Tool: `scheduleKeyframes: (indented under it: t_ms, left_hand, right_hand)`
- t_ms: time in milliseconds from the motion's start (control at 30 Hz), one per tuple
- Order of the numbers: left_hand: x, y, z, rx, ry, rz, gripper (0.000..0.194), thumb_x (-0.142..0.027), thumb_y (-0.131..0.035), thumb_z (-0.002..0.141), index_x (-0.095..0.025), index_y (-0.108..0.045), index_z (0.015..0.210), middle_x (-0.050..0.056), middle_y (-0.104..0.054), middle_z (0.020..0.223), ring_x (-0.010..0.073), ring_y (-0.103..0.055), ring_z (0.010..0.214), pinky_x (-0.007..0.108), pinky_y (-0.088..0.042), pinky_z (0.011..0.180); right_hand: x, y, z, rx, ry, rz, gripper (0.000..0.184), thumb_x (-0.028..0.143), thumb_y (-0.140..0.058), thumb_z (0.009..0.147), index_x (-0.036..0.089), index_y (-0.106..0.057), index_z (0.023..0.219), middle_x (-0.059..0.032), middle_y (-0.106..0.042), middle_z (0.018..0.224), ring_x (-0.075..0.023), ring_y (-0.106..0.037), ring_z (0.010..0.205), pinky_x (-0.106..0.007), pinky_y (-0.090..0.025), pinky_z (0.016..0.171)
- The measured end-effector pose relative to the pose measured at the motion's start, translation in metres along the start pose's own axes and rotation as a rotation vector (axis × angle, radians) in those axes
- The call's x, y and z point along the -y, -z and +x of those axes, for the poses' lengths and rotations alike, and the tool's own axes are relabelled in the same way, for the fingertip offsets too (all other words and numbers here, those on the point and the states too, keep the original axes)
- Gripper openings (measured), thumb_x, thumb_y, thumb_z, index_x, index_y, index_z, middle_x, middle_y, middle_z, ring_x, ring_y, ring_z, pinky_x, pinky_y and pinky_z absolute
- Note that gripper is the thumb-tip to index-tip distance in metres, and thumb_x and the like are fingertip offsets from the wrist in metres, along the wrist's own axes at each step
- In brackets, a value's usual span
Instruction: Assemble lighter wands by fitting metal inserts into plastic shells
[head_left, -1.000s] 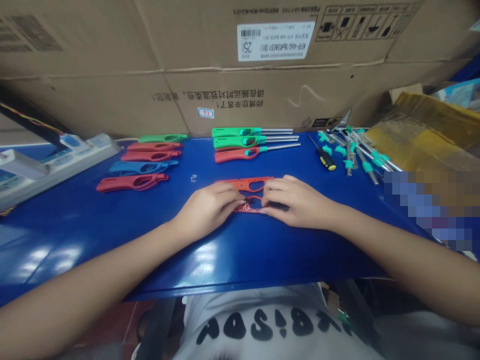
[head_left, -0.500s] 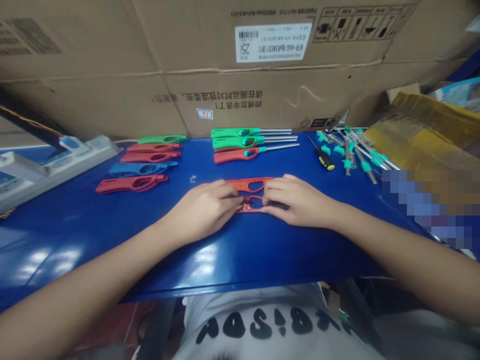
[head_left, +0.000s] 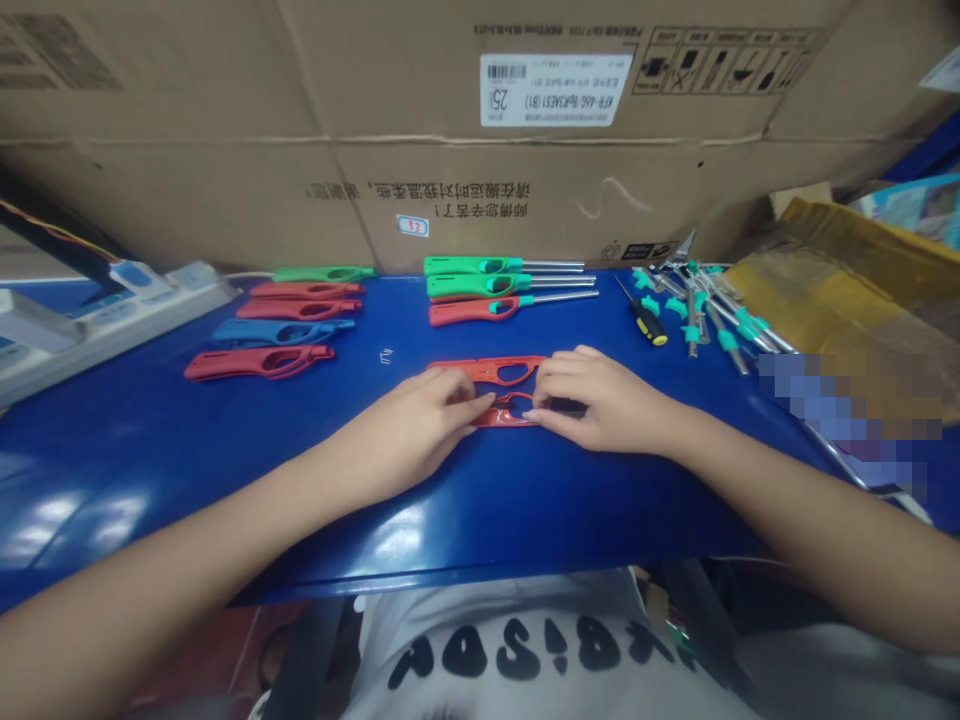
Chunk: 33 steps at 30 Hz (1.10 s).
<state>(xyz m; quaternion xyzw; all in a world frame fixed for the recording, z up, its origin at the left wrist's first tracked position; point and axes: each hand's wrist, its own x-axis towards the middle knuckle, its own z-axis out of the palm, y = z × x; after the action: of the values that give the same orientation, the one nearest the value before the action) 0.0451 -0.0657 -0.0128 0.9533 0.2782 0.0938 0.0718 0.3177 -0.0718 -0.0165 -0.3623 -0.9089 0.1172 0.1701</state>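
A red lighter shell half [head_left: 504, 414] lies on the blue table between my hands, its inner side up, with small dark and pale parts inside its frame. The fingers of my left hand [head_left: 431, 415] are closed on its left end. On the other side, my right hand [head_left: 600, 402] has thumb and fingers bent and pinched at the shell's right end, covering it. A dark shape shows under the right fingers; I cannot make out what it is. Just behind lies a second, orange-red shell half [head_left: 487, 371] with an oval trigger opening.
Several lighter handles [head_left: 262, 362] lie at the left. Lighters with metal tubes [head_left: 474, 312] lie behind my hands. A screwdriver [head_left: 649, 324] and a pile of metal tubes with teal parts [head_left: 694, 310] are at the right. A power strip [head_left: 161, 310] and a cardboard box [head_left: 420, 110] border the table.
My right fingers have shifted slightly and show a wider gap above the shell. My left hand stays at the left end. The view has moved slightly.
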Motion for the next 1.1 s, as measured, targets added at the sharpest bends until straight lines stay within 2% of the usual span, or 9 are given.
scheduleKeyframes:
  t_ms: [100,233,367,467,633,733,867,1000,1100]
  left_hand:
    - [0.001,-0.008,0.003,-0.065,-0.003,-0.137,0.035,-0.021,-0.053,0.101,-0.011,-0.061,0.134,0.014,-0.064,0.116,0.025,-0.062,0.108,0.041,-0.053,0.097]
    - [-0.001,-0.015,0.003,-0.12,-0.018,-0.215,0.036,-0.02,-0.057,0.099,-0.011,-0.061,0.134,0.013,-0.066,0.113,0.024,-0.063,0.105,0.04,-0.055,0.094]
    - [-0.003,-0.019,0.004,-0.17,-0.041,-0.28,0.032,-0.02,-0.059,0.099,-0.012,-0.064,0.129,0.01,-0.066,0.108,0.0207,-0.063,0.1,0.036,-0.055,0.091]
    - [-0.004,-0.02,0.004,-0.165,-0.056,-0.27,0.03,-0.02,-0.057,0.1,-0.012,-0.066,0.128,0.01,-0.064,0.107,0.0201,-0.063,0.098,0.036,-0.055,0.091]
    - [-0.01,-0.017,0.002,-0.113,-0.053,-0.137,0.035,-0.024,-0.048,0.104,-0.014,-0.065,0.132,0.013,-0.062,0.11,0.0233,-0.061,0.1,0.041,-0.056,0.091]
    - [-0.013,-0.014,0.002,-0.077,-0.048,-0.071,0.037,-0.026,-0.044,0.105,-0.013,-0.065,0.132,0.014,-0.062,0.108,0.0243,-0.062,0.097,0.043,-0.058,0.088]
    - [-0.016,-0.011,0.001,-0.055,-0.037,-0.026,0.036,-0.027,-0.042,0.106,-0.013,-0.068,0.127,0.014,-0.063,0.107,0.0238,-0.064,0.096,0.043,-0.059,0.087]
    - [-0.016,-0.012,-0.001,-0.067,-0.041,-0.03,0.034,-0.023,-0.042,0.106,-0.011,-0.066,0.126,0.015,-0.064,0.112,0.0248,-0.065,0.102,0.043,-0.058,0.092]
    - [-0.017,-0.012,-0.003,-0.09,-0.029,-0.118,0.032,-0.02,-0.044,0.105,-0.013,-0.062,0.131,0.013,-0.064,0.119,0.0234,-0.062,0.11,0.04,-0.056,0.097]
  right_hand:
    - [-0.001,-0.002,0.0,-0.033,-0.042,-0.012,0.015,0.031,-0.062,0.096,0.019,-0.067,0.088,-0.0039,-0.07,0.093,-0.0186,-0.059,0.088,-0.033,-0.033,0.08]
    - [-0.002,-0.006,0.001,-0.024,-0.034,0.022,0.009,0.027,-0.066,0.095,0.02,-0.068,0.09,-0.0034,-0.071,0.096,-0.0188,-0.061,0.091,-0.032,-0.033,0.081]
    - [-0.001,-0.009,0.003,-0.023,-0.029,0.03,0.012,0.021,-0.065,0.095,0.018,-0.067,0.084,-0.0031,-0.071,0.091,-0.0179,-0.061,0.087,-0.032,-0.033,0.08]
    - [0.0,-0.008,0.004,-0.027,-0.025,0.012,0.012,0.021,-0.066,0.095,0.018,-0.068,0.083,-0.0022,-0.072,0.09,-0.0172,-0.061,0.085,-0.032,-0.032,0.079]
    - [0.002,0.003,0.001,-0.027,-0.007,0.017,0.01,0.025,-0.063,0.097,0.02,-0.069,0.092,-0.0022,-0.073,0.098,-0.0175,-0.065,0.093,-0.032,-0.034,0.08]
    - [0.004,0.012,-0.002,0.064,-0.023,0.044,0.009,0.027,-0.064,0.094,0.02,-0.068,0.097,-0.0032,-0.071,0.103,-0.0174,-0.065,0.091,-0.031,-0.037,0.079]
    - [0.005,0.018,-0.004,0.182,-0.059,0.061,0.008,0.024,-0.065,0.092,0.02,-0.067,0.098,-0.0032,-0.069,0.106,-0.0163,-0.063,0.086,-0.028,-0.039,0.07]
    - [0.006,0.016,-0.004,0.172,-0.09,0.1,0.001,0.021,-0.065,0.092,0.021,-0.065,0.093,-0.0019,-0.068,0.099,-0.0149,-0.062,0.083,-0.026,-0.038,0.066]
    - [0.007,0.016,-0.005,0.166,-0.096,0.137,0.003,0.021,-0.065,0.092,0.021,-0.064,0.09,-0.0012,-0.068,0.094,-0.0139,-0.06,0.079,-0.026,-0.038,0.066]
